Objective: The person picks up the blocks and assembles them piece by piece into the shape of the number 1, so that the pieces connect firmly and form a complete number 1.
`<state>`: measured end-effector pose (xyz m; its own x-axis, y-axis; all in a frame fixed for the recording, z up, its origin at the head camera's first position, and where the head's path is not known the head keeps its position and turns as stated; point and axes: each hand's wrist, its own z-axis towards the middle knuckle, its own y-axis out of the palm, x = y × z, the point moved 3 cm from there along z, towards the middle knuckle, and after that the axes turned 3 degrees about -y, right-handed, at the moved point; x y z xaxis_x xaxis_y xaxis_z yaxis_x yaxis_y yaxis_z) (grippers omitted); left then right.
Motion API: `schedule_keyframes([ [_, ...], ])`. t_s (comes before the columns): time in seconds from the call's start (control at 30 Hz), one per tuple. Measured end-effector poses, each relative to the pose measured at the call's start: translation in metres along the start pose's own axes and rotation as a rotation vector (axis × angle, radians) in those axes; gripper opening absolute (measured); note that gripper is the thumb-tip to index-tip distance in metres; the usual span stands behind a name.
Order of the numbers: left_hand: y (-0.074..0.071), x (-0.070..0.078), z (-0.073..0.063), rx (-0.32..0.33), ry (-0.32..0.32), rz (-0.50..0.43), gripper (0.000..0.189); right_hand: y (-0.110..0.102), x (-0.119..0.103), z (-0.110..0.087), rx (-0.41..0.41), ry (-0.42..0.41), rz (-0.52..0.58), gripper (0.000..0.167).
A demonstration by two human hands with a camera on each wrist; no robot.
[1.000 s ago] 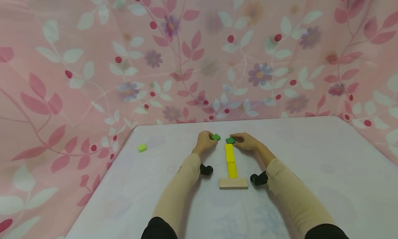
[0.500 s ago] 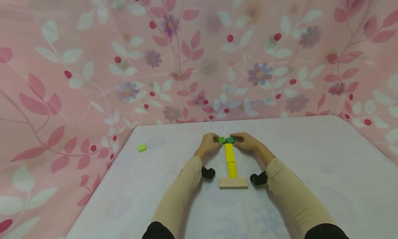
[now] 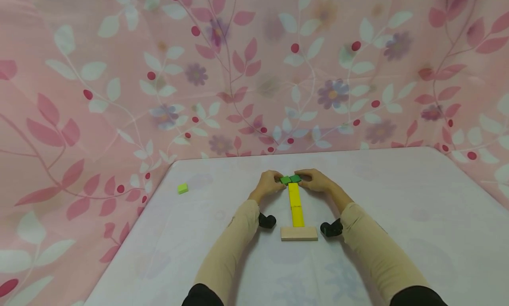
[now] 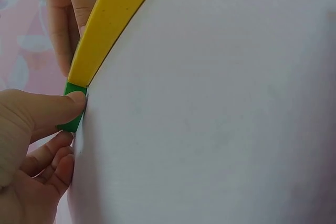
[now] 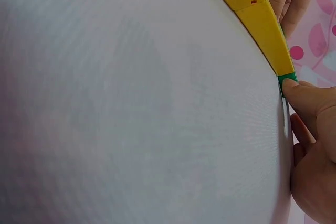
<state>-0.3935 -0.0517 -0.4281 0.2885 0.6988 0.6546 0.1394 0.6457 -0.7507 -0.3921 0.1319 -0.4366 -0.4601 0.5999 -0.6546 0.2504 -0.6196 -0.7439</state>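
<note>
At the far end of a row of two yellow blocks [image 3: 295, 204], two green blocks lie side by side. My left hand [image 3: 268, 184] pinches the left green block [image 3: 285, 180] between thumb and fingers; in the left wrist view the thumb presses its near side [image 4: 73, 118]. The right green block [image 3: 295, 178] is pinched by my right hand [image 3: 315, 180], whose thumb covers part of it in the right wrist view. Both green blocks meet the end of the upper yellow block [image 5: 265, 35]. A pale wooden plank block [image 3: 299, 234] lies crosswise at the near end of the row.
A light green block [image 3: 182, 189] sits alone at the left of the white-covered table [image 3: 377, 186]. Behind the table's far edge hangs a pink floral cloth [image 3: 254, 76]. Black wrist cameras [image 3: 267, 221] stick out inward from both sleeves.
My left hand has moved right with its green block, bringing it up against the right green block. The right hand has stayed in place.
</note>
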Motion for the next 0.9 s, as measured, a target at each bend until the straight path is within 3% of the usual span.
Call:
schedule_keyframes([
  [0.9, -0.0010, -0.0020, 0.0015, -0.035, -0.015, -0.037, 0.038, -0.0014, -0.0025, -0.0019, -0.003, -0.019, 0.014, 0.042],
])
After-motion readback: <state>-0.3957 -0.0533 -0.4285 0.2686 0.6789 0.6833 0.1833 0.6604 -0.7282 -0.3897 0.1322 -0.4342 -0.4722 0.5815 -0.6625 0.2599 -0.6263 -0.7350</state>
